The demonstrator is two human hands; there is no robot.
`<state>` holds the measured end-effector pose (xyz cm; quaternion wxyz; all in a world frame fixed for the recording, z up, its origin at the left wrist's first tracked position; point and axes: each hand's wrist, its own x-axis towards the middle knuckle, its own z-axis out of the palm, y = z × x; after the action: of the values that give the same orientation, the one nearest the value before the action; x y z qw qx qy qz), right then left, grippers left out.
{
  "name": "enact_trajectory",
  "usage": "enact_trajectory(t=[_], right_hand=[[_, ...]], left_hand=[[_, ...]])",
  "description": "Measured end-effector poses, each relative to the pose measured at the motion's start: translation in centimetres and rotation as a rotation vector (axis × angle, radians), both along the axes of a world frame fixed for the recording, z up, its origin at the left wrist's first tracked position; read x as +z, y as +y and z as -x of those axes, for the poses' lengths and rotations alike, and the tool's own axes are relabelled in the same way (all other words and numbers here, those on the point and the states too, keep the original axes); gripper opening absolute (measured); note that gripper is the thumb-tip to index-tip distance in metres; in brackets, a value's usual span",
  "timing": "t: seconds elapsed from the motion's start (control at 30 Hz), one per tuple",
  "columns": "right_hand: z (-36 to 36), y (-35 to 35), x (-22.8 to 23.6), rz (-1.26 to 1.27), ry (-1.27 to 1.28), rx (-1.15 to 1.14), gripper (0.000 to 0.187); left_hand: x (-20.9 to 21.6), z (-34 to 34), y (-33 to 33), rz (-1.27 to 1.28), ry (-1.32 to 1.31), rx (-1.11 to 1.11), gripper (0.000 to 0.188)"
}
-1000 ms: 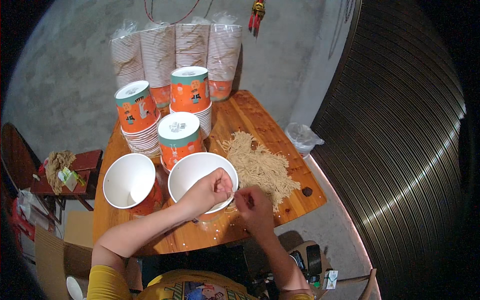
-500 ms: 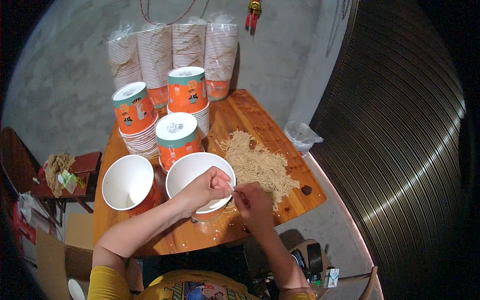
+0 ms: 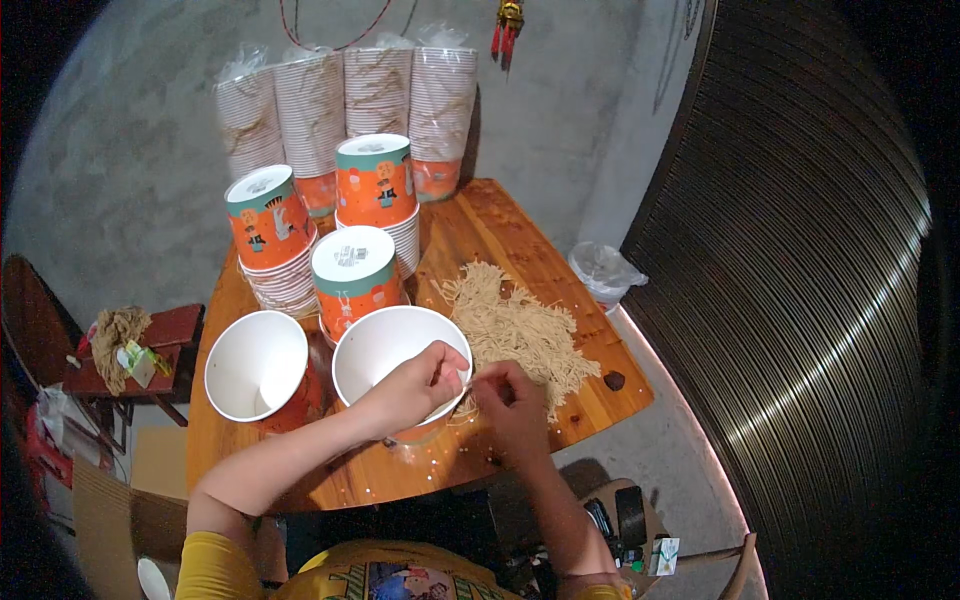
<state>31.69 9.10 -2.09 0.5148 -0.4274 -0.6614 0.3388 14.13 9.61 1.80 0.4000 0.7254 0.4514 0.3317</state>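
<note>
A white-lined paper bucket [image 3: 378, 350] stands open end up near the table's front edge. Over its right rim my left hand [image 3: 425, 385] is closed, fingers curled; what they pinch, if anything, is too small to make out. Just right of that rim, my right hand [image 3: 512, 405] has its thumb and fingers drawn together, and a thin strand seems to show beside the fingertips. Beyond it lies a loose pile of beige cords [image 3: 520, 335]. A second open paper bucket [image 3: 255, 365], orange outside, leans slightly at the left.
Upside-down orange and green bucket stacks [image 3: 358, 285] stand behind the open ones. Tall plastic-wrapped stacks [image 3: 310, 110] line the wall. A dark lump [image 3: 614, 381] and white specks lie on the wooden table [image 3: 500, 220]. A red stool [image 3: 170, 325] holds more cords.
My two hands have drawn slightly apart at the bucket's rim. The left fingers have curled in more, and the right hand has shifted a little. The buckets and cord pile stay put.
</note>
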Motion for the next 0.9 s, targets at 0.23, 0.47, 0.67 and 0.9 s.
enact_trajectory(t=[0.23, 0.47, 0.67, 0.9], right_hand=[[-0.3, 0.6, -1.0, 0.133, 0.151, 0.029, 0.011], [-0.3, 0.6, -0.8, 0.242, 0.344, 0.076, 0.007], [-0.3, 0.7, -1.0, 0.176, 0.268, 0.068, 0.007], [-0.3, 0.5, -0.8, 0.151, 0.327, 0.124, 0.005]], left_hand=[[0.0, 0.1, -0.2, -0.013, 0.001, -0.054, 0.014], [-0.2, -0.1, -0.2, -0.024, 0.104, -0.025, 0.017], [-0.1, -0.4, -0.5, -0.068, 0.055, -0.073, 0.019], [-0.4, -0.5, -0.4, -0.083, 0.115, -0.019, 0.019]])
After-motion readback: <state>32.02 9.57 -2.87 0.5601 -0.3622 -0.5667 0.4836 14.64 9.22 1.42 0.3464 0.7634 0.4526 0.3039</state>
